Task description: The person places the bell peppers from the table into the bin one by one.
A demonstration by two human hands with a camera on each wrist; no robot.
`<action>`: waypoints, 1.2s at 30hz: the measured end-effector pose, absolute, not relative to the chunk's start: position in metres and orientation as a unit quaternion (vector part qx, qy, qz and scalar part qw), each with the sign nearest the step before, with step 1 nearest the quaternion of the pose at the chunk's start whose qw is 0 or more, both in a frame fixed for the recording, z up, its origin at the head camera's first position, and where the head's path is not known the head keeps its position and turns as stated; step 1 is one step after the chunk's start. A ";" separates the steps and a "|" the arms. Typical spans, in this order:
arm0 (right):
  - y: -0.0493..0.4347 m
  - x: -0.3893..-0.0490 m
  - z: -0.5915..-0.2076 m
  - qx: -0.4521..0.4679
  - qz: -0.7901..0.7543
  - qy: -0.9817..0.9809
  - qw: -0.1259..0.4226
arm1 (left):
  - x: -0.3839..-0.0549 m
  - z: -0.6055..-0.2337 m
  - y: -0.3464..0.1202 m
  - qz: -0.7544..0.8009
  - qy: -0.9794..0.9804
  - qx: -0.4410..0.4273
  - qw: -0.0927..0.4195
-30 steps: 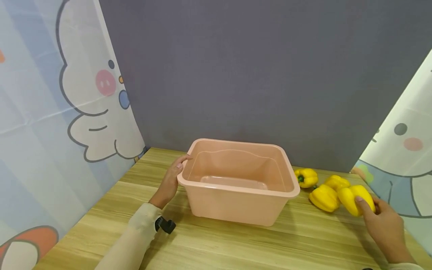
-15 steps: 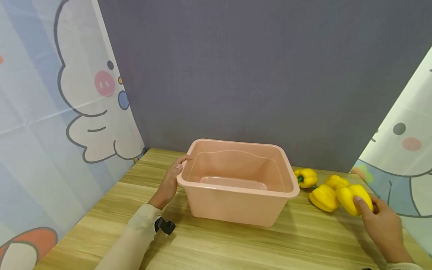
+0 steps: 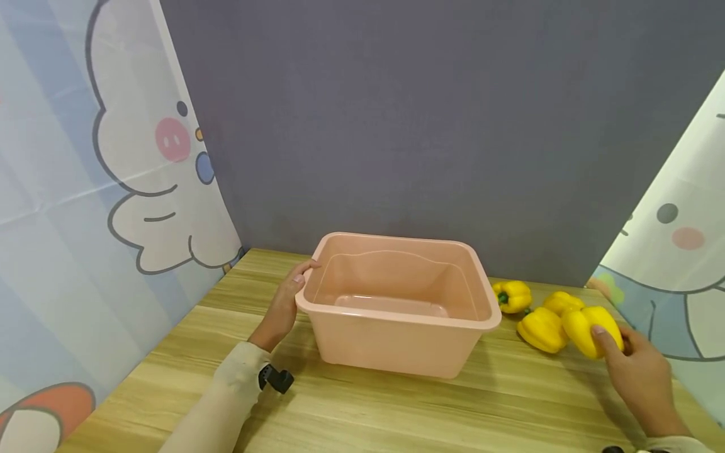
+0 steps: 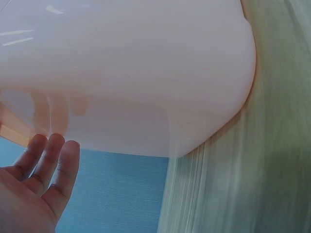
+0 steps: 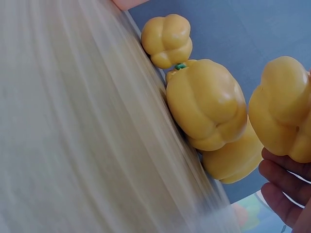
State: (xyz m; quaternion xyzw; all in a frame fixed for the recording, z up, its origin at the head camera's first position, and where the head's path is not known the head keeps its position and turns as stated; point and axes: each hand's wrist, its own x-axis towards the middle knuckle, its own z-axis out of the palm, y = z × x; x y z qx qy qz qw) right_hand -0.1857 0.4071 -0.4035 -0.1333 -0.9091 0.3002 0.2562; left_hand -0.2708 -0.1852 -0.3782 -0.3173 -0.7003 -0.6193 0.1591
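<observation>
A rectangular pink plastic tub (image 3: 385,343) stands on the wooden table. My left hand (image 3: 283,305) rests at its left end, with a fingertip over the rim and the thumb along it. In the left wrist view, three fairly straight fingers (image 4: 64,172) reach the outer wall. At the far right, my right hand (image 3: 642,374) grips a yellow bell pepper (image 3: 589,328), its thumb across the near side and the fingers beneath. Just left of that pepper lie a bell pepper on its side (image 3: 542,330) and another behind it (image 3: 563,302). The tub's inside holds nothing visible.
A further yellow bell pepper (image 3: 513,297) with a green stem sits close to the tub's right side. Behind the table (image 3: 340,415) rises a grey panel (image 3: 425,126). Cartoon-printed cloths hang on the left (image 3: 62,251) and right (image 3: 680,251).
My right hand, still gripping the bell pepper, has drifted very slightly left and up in view. The left hand stays at the tub's rim. The head view has shifted a little.
</observation>
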 end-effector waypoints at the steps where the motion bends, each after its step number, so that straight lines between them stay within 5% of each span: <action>1: 0.407 -0.186 -0.404 -0.133 0.300 -0.910 0.254 | -0.271 -0.378 -0.185 -0.619 -0.701 -0.316 0.159; 36: 0.379 -0.195 -0.393 -0.092 0.333 -0.895 0.283 | -0.273 -0.381 -0.185 -0.621 -0.699 -0.315 0.166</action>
